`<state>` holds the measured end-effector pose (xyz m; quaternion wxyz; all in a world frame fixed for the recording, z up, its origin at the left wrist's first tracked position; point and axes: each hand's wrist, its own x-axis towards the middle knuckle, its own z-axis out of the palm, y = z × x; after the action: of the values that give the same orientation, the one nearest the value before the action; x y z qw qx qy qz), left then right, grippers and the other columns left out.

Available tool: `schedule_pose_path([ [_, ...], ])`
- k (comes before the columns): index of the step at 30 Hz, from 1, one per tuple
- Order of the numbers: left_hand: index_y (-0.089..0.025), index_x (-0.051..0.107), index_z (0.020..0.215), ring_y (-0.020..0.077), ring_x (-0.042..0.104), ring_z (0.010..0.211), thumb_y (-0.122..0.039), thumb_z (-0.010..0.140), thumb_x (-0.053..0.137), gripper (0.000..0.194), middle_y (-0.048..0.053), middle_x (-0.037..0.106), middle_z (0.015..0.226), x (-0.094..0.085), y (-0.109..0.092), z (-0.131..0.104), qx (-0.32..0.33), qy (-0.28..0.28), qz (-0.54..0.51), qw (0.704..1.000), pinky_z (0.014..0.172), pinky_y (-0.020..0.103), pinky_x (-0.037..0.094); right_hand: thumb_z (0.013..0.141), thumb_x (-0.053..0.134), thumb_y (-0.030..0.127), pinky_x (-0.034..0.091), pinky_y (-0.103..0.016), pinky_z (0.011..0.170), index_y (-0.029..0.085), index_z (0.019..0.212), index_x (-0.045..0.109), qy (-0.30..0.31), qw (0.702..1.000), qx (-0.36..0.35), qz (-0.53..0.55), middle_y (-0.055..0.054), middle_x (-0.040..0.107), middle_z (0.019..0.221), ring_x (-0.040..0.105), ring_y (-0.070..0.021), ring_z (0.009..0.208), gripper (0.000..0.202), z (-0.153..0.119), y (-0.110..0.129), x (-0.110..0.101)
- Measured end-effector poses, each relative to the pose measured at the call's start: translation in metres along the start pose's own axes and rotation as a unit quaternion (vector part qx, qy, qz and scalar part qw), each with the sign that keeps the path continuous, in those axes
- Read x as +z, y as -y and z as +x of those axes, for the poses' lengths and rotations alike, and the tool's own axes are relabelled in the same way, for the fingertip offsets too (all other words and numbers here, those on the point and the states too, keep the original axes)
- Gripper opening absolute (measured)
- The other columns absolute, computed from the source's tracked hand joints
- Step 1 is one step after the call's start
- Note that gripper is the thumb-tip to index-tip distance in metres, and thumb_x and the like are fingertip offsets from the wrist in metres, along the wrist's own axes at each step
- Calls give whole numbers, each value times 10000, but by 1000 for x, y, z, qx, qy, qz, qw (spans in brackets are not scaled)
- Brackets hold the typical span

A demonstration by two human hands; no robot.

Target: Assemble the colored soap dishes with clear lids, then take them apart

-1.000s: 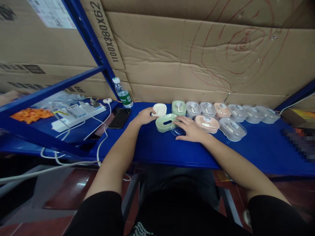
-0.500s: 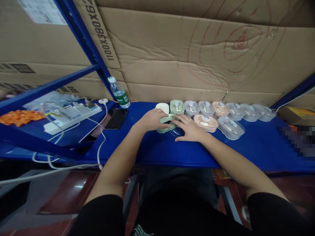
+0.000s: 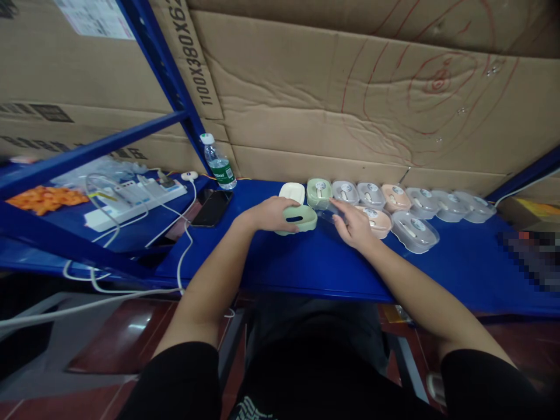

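My left hand grips a pale green plastic box with a dark oval opening, its fingers behind the box and its thumb on the near side. Just to the right, my right hand pinches a clear plastic lid between thumb and fingers, apart from the box. The lid is see-through, so its outline is faint. Behind the left hand stands a cream-coloured box. A green lidded box with a round sticker is behind the clear lid.
Several grey lidded boxes and a peach one form a back row. Another peach box and a grey box sit in front. Leftward are a water bottle, a phone and a power strip with cables.
My hands have moved apart. The right hand has drawn away to the right with the clear lid, and the green box in my left hand now shows more fully.
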<state>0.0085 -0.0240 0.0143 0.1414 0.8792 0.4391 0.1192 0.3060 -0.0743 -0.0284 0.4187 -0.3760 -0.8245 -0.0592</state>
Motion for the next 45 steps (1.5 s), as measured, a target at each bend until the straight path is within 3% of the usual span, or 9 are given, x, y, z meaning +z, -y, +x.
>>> schedule_pose_path([
  [3, -229, 680, 1387, 314, 662, 1254, -618, 736, 793, 767, 100, 691, 1405, -23, 22, -13, -29, -68, -74, 994, 1109, 440, 501, 1070, 454, 372, 616, -520, 1053, 233, 1460, 612, -21, 999, 37, 5, -114, 744, 1381, 725, -317, 1249, 444, -1, -3, -1],
  [7, -173, 669, 1380, 357, 596, 1335, -643, 786, 752, 762, 153, 656, 1433, -32, 59, -18, -177, -228, -25, 957, 1176, 497, 446, 1077, 449, 396, 630, -511, 1013, 237, 1414, 632, -27, 999, 45, 11, -117, 760, 1341, 737, -316, 1217, 415, -2, -5, 0],
  [13, -180, 732, 1314, 455, 601, 1306, -760, 767, 715, 797, 202, 672, 1395, -7, 78, -2, -344, -171, 93, 919, 1077, 550, 507, 1084, 471, 363, 601, -499, 1056, 244, 1382, 657, -39, 999, -11, 23, -103, 767, 1316, 720, -295, 1240, 371, 1, -2, 0],
  [20, -154, 730, 1344, 394, 615, 1326, -812, 922, 441, 833, 196, 701, 1386, 14, 80, 13, -314, -149, 43, 937, 1126, 466, 461, 1067, 505, 395, 638, -467, 919, 263, 1593, 473, 18, 1000, 8, -3, -125, 709, 1387, 765, -275, 1015, 543, 2, -2, 1],
  [26, -137, 731, 1348, 370, 613, 1363, -728, 924, 543, 751, 190, 674, 1452, 17, 86, 17, -275, -138, 32, 951, 1163, 428, 437, 1038, 512, 392, 640, -485, 851, 234, 1707, 225, 40, 998, 39, -21, -179, 654, 1441, 748, -289, 911, 745, 1, -6, 4],
  [35, -159, 680, 1407, 418, 494, 1484, -793, 804, 657, 875, 235, 573, 1542, 17, 86, 16, -269, -137, -3, 953, 1217, 499, 381, 1002, 572, 385, 627, -544, 988, 218, 1731, 90, 89, 995, 53, -10, -191, 496, 1633, 711, -375, 1184, 889, 1, -7, 7],
  [39, -185, 638, 1451, 403, 481, 1493, -724, 719, 778, 920, 210, 560, 1556, 19, 91, 17, -269, -129, 1, 954, 1228, 476, 374, 1001, 569, 403, 642, -517, 891, 206, 1731, 117, 114, 992, 63, -6, -172, 673, 1454, 768, -337, 984, 881, 1, -7, 5],
  [42, -186, 647, 1424, 383, 561, 1408, -705, 723, 782, 883, 199, 587, 1521, 25, 92, 20, -278, -150, 12, 949, 1200, 451, 405, 1006, 566, 410, 633, -457, 771, 194, 1696, 267, 143, 987, 79, 1, -111, 806, 1138, 757, -278, 752, 783, 1, -6, 4],
  [45, -157, 621, 1441, 389, 546, 1416, -737, 742, 761, 919, 218, 588, 1506, 31, 88, 24, -271, -178, 24, 946, 1206, 458, 394, 1016, 550, 375, 609, -421, 730, 173, 1603, 452, 154, 985, 79, -21, -75, 814, 933, 762, -283, 755, 629, 1, -6, 5],
])
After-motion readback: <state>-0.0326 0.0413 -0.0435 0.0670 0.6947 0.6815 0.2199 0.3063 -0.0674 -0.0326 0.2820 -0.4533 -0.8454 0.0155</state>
